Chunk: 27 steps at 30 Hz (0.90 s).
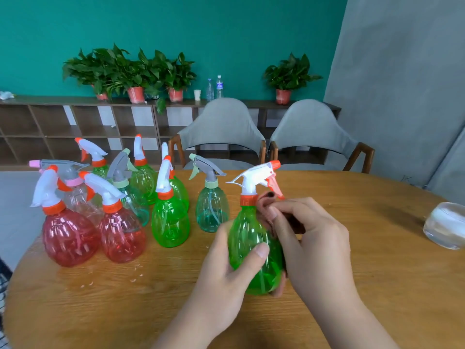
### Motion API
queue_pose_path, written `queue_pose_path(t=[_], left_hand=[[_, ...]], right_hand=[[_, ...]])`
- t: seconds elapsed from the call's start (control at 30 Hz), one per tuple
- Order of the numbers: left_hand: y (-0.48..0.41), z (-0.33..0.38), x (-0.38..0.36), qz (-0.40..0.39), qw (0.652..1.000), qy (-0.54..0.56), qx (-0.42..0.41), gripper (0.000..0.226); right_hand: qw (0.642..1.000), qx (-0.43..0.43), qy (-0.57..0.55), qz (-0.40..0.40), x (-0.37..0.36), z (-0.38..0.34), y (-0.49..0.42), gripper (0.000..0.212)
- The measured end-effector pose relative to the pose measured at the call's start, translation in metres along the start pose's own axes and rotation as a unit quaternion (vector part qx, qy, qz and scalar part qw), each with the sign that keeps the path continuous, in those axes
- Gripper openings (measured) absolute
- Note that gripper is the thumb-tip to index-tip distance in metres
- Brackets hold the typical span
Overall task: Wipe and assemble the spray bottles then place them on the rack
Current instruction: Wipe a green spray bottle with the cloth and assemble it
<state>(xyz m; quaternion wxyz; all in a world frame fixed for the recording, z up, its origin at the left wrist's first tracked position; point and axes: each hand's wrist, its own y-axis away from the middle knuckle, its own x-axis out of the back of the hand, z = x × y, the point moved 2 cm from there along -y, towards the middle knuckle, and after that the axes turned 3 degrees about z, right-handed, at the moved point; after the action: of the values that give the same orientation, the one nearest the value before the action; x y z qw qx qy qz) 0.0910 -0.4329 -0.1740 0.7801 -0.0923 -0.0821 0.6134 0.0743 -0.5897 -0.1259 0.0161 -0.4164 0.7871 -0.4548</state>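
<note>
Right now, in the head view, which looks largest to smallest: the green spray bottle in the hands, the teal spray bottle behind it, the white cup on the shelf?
1. green spray bottle, nearest the camera
2. teal spray bottle
3. white cup, far back, so its real size is unsure

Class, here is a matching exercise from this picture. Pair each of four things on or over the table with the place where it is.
Things
1. nearest green bottle
2. cloth
3. leftmost red bottle
4. clear container

Places
a. at the right edge of the table
b. gripped by the left hand
c. standing at the left end of the bottle group
d. pinched in the right hand, against a bottle's neck

Pairs: 1-b, 2-d, 3-c, 4-a
</note>
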Motion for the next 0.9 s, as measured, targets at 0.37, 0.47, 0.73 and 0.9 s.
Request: queue_pose_path(t=[0.37,0.47,0.73,0.9], left_hand=[[0.005,0.002,-0.010,-0.017,0.996,-0.079,-0.025,0.047],[0.006,-0.006,-0.013,-0.014,0.993,-0.113,-0.030,0.052],[0.002,-0.012,-0.003,0.005,0.990,-0.137,-0.025,0.056],[0.005,-0.009,-0.004,-0.023,0.994,-0.107,-0.009,0.057]], right_hand=[[0.986,0.037,0.000,0.160,0.016,-0.014,-0.002,0.022],[0.991,0.026,0.032,0.127,0.008,-0.010,0.000,0.024],[0.994,0.079,0.075,-0.029,-0.010,-0.011,0.008,0.035],[0.993,0.086,0.064,0.055,0.001,-0.002,0.002,0.026]])
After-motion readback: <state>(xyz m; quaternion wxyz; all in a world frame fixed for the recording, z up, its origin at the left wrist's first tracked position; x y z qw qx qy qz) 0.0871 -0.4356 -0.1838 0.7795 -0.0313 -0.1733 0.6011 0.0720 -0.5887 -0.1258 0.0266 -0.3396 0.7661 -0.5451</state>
